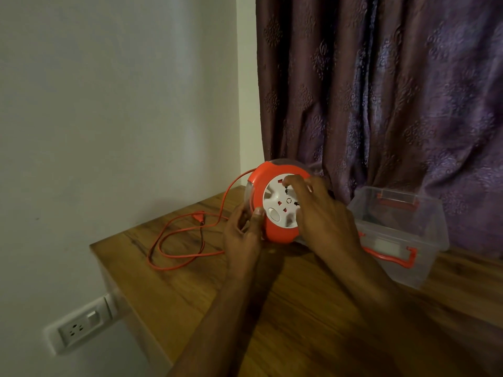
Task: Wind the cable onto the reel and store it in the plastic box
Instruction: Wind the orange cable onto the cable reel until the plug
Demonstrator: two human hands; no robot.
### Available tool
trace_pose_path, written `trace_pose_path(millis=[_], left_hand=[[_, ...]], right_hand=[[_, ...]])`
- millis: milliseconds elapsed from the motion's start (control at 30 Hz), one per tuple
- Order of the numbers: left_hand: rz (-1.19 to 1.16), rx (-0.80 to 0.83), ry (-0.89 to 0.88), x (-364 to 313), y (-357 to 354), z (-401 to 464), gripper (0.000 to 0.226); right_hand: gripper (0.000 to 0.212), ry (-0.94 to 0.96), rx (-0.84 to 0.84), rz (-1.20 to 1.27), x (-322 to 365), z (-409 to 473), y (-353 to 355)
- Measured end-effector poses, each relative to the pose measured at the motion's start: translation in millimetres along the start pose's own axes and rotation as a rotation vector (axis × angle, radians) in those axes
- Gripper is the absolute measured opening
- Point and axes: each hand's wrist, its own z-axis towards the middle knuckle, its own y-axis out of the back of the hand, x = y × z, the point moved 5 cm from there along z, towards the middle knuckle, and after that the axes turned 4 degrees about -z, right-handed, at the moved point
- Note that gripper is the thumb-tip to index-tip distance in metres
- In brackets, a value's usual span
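I'm mid-winding: left hand (242, 235) grips the reel (275, 205) rim, right hand (321, 210) fingers its white face. Cable (174, 240) lies slack toward the counter's (190, 289) left edge; next, keep cranking.

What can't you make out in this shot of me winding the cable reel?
Head view:
- Right side of the reel: covered by the right hand.
- Contents of the plastic box: blurred, dim.
- Plug pins on the cable: too small.
- Left hand grip point: hidden behind the reel's edge.
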Motion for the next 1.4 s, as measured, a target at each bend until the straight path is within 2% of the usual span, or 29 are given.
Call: trace_pose_path(millis=[100,200,300,367,467,667,767,933,1067,1233,1333,1400], left_hand=[[-0.005,-0.009,0.012,3,1,1,0.039],[-0.038,-0.007,0.029,2,1,0,0.045],[-0.052,-0.01,0.021,0,1,-1,0.037],[-0.053,0.001,0.019,0,1,-1,0.046],[-0.032,0.018,0.016,-1,-1,-2,0.051],[-0.039,0.068,-0.012,-1,-5,-2,0.038],[-0.036,0.097,-0.033,-2,-7,-3,0.023],[-0.032,0.111,-0.022,3,-9,-2,0.035],[-0.012,0.109,-0.037,2,-11,-4,0.034],[-0.023,0.099,-0.04,2,-9,-3,0.025],[-0.032,0.087,-0.043,2,-6,-1,0.024],[-0.041,0.071,-0.039,3,-4,-1,0.023]], right_hand=[[0.068,0.05,0.095,-0.068,1,-1,-12],[0.068,0.087,0.115,-0.074,-1,1,-17],[0.071,0.135,0.138,-0.09,-1,0,-21],[0.07,0.145,0.144,-0.102,0,-2,-23],[0.067,0.104,0.124,-0.127,-1,-4,-24],[0.063,0.029,-0.01,-0.172,-6,-4,-17],[0.065,-0.042,-0.057,-0.062,-11,-1,-14],[0.064,-0.22,-0.104,0.028,-17,-2,-10],[0.058,-0.361,-0.144,0.215,-21,-5,-9],[0.05,-0.423,-0.132,0.462,-25,-1,-16],[0.05,-0.436,-0.058,0.572,-23,0,-19],[0.048,-0.402,-0.008,0.521,-22,0,-17]])
